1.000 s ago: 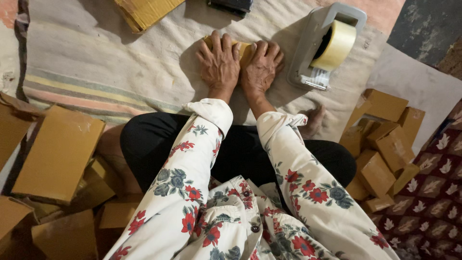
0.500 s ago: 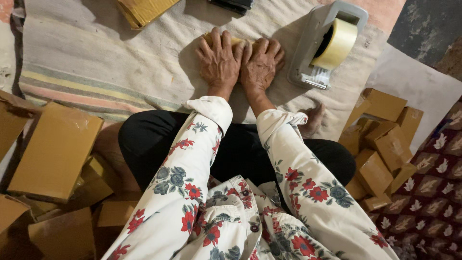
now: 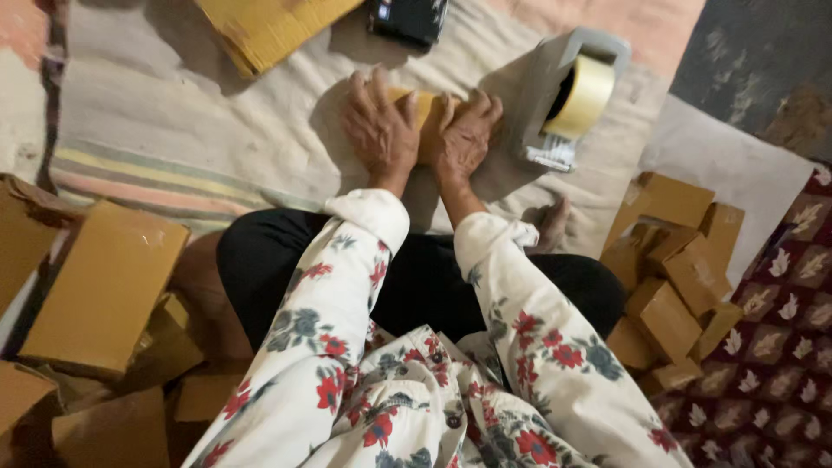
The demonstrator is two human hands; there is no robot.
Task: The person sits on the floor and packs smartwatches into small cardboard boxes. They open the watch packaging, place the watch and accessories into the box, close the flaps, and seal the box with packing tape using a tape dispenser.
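Head view: both hands [image 3: 420, 130] flat on small yellow-brown box [image 3: 422, 102], tape dispenser [image 3: 574, 95] beside.

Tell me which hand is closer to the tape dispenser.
Right. The right hand presses on the small yellow box just beside the tape dispenser; the left hand lies on the box's far side, farther from it.

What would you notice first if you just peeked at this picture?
First, the two hands pressed side by side on a small yellow-brown box on the cloth mat: the left hand and the right hand cover most of it. Just right of them stands a grey tape dispenser with a yellowish roll. Piles of brown cardboard boxes lie at both sides of the person.
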